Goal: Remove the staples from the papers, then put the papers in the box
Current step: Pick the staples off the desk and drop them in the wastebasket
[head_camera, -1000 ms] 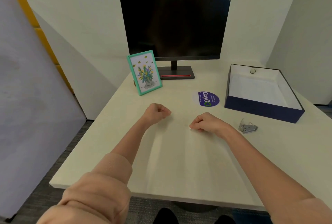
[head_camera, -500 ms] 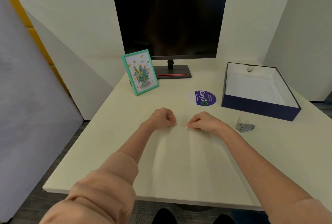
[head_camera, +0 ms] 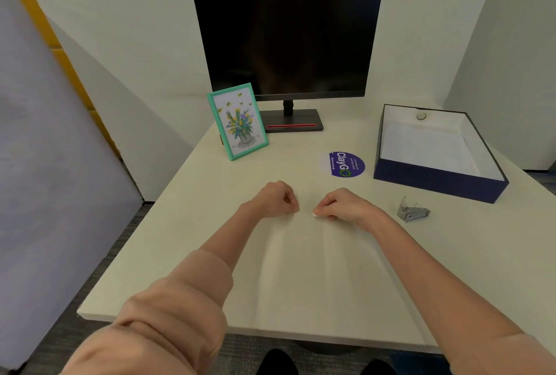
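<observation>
My left hand (head_camera: 276,198) and my right hand (head_camera: 343,204) rest on the white table (head_camera: 301,269) as loose fists, a small gap between them, with nothing visibly held. A metal staple remover (head_camera: 413,212) lies on the table to the right of my right hand, apart from it. Farther back on the right stands the open navy box (head_camera: 436,182) with a white inside; a white sheet seems to lie flat on its bottom. I cannot make out any loose paper on the pale tabletop.
A black monitor (head_camera: 287,43) stands at the back on its base. A teal picture frame (head_camera: 237,121) leans in front of it on the left. A round purple sticker (head_camera: 346,164) lies between the frame and the box. Walls close in on the right and back.
My two fists have drawn closer together near the table's middle; the left one moved right the most. The staple remover and the box stay in place.
</observation>
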The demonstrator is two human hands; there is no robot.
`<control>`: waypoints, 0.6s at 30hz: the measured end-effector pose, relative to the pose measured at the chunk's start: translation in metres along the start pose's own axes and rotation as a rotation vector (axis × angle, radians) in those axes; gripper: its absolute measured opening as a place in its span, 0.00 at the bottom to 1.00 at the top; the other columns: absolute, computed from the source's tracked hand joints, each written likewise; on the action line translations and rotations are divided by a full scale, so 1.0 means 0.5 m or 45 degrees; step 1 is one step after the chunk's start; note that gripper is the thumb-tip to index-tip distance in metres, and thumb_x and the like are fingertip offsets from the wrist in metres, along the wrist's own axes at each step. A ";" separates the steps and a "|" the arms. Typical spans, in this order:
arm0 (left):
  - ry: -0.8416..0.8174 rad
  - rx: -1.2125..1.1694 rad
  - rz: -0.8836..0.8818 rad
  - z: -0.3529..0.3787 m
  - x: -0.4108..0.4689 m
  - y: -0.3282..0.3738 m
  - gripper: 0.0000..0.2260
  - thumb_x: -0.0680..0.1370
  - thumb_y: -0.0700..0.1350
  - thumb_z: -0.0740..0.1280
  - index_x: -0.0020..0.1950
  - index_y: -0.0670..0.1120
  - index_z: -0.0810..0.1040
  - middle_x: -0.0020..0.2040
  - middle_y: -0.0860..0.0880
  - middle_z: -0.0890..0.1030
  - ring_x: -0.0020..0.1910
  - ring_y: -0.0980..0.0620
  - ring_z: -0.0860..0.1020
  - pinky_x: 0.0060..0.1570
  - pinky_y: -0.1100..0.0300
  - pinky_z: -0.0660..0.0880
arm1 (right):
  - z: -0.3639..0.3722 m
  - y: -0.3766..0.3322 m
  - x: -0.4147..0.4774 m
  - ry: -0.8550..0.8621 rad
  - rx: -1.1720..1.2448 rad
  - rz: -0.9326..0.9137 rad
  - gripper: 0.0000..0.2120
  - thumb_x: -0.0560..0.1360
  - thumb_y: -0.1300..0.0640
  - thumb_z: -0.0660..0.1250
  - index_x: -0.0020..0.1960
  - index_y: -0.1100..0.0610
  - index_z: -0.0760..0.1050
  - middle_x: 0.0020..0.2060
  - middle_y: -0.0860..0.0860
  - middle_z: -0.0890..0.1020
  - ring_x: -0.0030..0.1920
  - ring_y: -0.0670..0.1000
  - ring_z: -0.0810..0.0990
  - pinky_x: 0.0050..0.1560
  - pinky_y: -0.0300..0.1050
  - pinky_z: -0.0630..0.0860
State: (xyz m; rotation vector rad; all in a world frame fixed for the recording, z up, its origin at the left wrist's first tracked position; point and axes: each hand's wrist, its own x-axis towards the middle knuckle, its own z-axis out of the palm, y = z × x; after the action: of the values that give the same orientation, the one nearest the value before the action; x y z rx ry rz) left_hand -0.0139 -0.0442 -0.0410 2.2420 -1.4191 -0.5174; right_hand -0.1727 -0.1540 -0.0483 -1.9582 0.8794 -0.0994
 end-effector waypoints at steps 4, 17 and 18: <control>0.132 -0.167 -0.111 -0.061 -0.021 -0.060 0.05 0.73 0.40 0.70 0.47 0.42 0.83 0.43 0.50 0.81 0.43 0.54 0.77 0.47 0.65 0.71 | 0.000 0.003 0.002 -0.007 0.010 0.012 0.03 0.71 0.57 0.73 0.42 0.56 0.80 0.38 0.52 0.80 0.36 0.47 0.75 0.46 0.41 0.71; 0.022 -0.170 -0.263 -0.022 -0.039 -0.057 0.07 0.68 0.47 0.75 0.32 0.54 0.79 0.34 0.62 0.79 0.45 0.54 0.77 0.66 0.46 0.68 | 0.011 0.000 0.007 -0.012 0.000 0.019 0.03 0.71 0.57 0.73 0.42 0.57 0.80 0.38 0.53 0.80 0.36 0.47 0.75 0.47 0.42 0.72; 0.017 -0.167 -0.278 -0.023 -0.040 -0.055 0.08 0.68 0.47 0.75 0.32 0.54 0.79 0.33 0.62 0.79 0.45 0.55 0.77 0.67 0.46 0.68 | 0.011 0.000 0.007 -0.015 0.001 0.018 0.03 0.71 0.57 0.73 0.42 0.56 0.80 0.38 0.53 0.80 0.36 0.48 0.75 0.47 0.42 0.72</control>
State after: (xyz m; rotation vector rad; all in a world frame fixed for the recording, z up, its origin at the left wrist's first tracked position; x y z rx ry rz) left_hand 0.0047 -0.0138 -0.0449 2.3007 -1.1054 -0.6454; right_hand -0.1681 -0.1521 -0.0522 -1.9493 0.8852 -0.0798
